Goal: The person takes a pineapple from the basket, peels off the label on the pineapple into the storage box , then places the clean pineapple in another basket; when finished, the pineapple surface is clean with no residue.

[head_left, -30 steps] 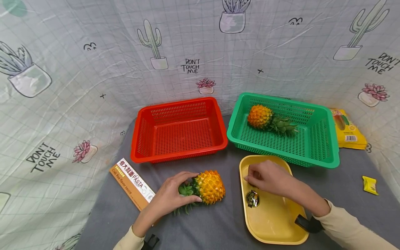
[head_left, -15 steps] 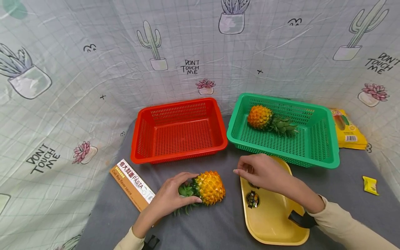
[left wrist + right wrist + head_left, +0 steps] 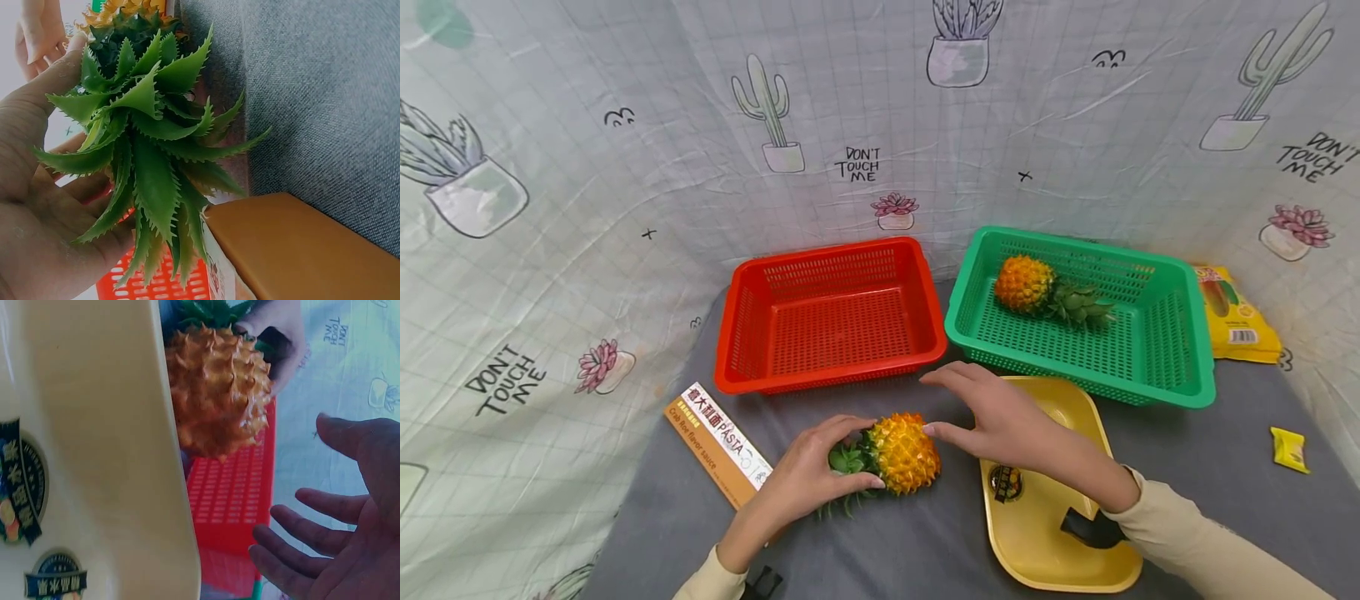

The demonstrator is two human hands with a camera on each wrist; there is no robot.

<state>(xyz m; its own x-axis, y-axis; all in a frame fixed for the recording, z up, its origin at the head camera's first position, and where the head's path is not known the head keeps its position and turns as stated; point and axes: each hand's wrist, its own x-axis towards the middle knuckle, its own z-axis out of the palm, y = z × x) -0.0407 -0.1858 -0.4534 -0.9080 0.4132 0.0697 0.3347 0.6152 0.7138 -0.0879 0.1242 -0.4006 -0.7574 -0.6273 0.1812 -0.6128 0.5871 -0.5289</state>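
On the grey cloth before the red plastic basket [image 3: 830, 317], the left hand [image 3: 808, 479] grips the spiky orange toy pineapple [image 3: 904, 452] by its green crown, while the right hand [image 3: 1000, 421], fingers spread and empty, has left the yellow tray [image 3: 1075, 567] to reach it.

Two baskets stand side by side at the back of the table [image 3: 910, 542], the left basket [image 3: 827, 312] touching the right basket [image 3: 1157, 333]. A pineapple [image 3: 1037, 287] lies in the right basket. In front of the baskets a second pineapple [image 3: 898, 450] lies on its side, with the left hand [image 3: 808, 475] around its leaves and the right hand [image 3: 1000, 421] just beside its other end. A tray [image 3: 1060, 533] lies right of it, a pasta box [image 3: 715, 442] left. A packet [image 3: 1232, 321] lies right of the right basket, a small sachet [image 3: 1288, 446] nearer the front.
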